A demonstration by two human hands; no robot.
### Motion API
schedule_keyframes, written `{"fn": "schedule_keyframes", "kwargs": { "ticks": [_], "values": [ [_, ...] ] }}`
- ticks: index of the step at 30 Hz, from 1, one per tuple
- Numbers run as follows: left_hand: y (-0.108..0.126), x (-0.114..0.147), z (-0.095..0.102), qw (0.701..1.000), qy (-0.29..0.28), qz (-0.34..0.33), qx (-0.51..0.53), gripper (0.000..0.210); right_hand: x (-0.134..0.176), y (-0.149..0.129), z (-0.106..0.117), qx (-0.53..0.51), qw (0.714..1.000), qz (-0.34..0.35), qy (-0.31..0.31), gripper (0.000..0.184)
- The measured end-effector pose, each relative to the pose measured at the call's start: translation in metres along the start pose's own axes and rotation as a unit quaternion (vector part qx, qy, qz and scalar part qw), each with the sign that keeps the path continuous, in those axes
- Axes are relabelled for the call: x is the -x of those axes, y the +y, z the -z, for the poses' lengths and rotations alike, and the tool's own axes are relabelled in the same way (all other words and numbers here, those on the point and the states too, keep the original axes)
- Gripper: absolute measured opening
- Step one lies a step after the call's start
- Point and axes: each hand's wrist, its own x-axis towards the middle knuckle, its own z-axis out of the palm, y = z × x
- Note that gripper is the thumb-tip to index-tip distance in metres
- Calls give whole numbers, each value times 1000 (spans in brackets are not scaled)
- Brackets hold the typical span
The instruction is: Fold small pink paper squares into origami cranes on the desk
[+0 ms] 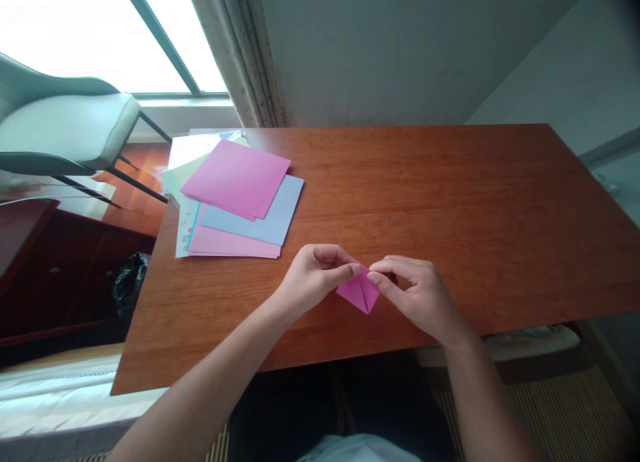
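Note:
A small folded piece of pink paper [361,294] is held near the front edge of the table, with one pointed corner toward me and a crease down its middle. My left hand [320,270] pinches its upper left side between thumb and fingers. On the upper right side, my right hand [411,285] grips the paper the same way, thumb against forefinger. Both sets of fingertips almost meet at the top of the paper and cover that part of it.
The brown wooden table [425,195] stands against the wall. On its left lie magenta sheets [240,175], a grey-blue sheet [280,212] and light pink sheets [235,243], overlapping. A pale chair [70,125] stands beyond, by the window and curtain [240,55].

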Motion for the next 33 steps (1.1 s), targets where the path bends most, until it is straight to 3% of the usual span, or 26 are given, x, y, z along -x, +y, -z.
{"fn": "schedule_keyframes", "kwargs": {
  "ticks": [11,16,19,22,25,29,33],
  "values": [
    [0,0,1,998,-23,-27,-51,24,1,0,-2,-4,1000,-3,-6,20],
    [0,-1,0,999,-22,-29,-39,30,3,2,-4,-64,996,-61,4,20],
    [4,-1,-3,999,-41,-2,8,33,3,4,-7,-97,989,-90,64,21],
    [6,1,-6,997,-62,29,32,37,1,4,-12,-87,976,-104,167,24],
    [4,1,-9,998,-49,28,37,34,-2,2,-17,-55,966,-110,228,25],
    [1,-1,-9,999,-27,15,41,31,-3,-4,-24,-43,961,-113,250,23],
    [-1,-1,-8,999,-28,10,34,30,-2,-5,-24,-80,964,-119,222,23]
  ]
}}
